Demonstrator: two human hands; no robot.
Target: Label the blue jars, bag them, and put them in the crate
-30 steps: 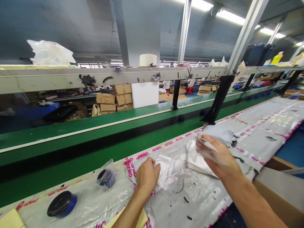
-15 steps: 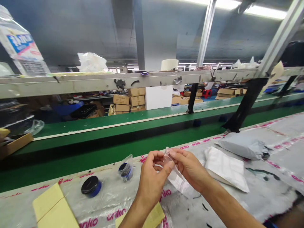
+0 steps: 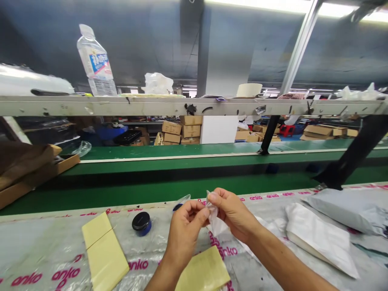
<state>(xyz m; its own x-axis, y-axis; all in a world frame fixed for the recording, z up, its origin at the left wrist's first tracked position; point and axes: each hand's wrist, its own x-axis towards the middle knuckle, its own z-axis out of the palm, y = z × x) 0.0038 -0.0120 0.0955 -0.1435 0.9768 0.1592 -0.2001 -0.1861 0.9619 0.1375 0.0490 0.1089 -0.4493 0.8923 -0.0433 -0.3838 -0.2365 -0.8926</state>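
Between my two hands is a small clear plastic bag (image 3: 214, 221), pinched near its top edge. My left hand (image 3: 185, 228) grips one side with thumb and fingertips. On the other side, my right hand (image 3: 235, 214) pinches the film between thumb and forefinger. Just behind my left hand, a blue item in clear plastic (image 3: 177, 207) is mostly hidden. Further left sits a round container (image 3: 141, 223) with a black top and blue side. A yellow paper pad (image 3: 204, 271) lies beneath my hands, and more yellow paper (image 3: 106, 254) lies to the left.
White padded packets (image 3: 319, 238) and a grey plastic bag (image 3: 342, 208) lie at right. A green conveyor (image 3: 169, 180) runs behind the plastic-covered table. Above it, a shelf rail (image 3: 145, 107) carries a water bottle (image 3: 96, 64) and a tape roll (image 3: 249, 90). A cardboard tray (image 3: 65, 165) stands left.
My view has swung left, so the table items appear further right. Both hands still pinch the clear bag, its top now gathered more tightly between the fingers.
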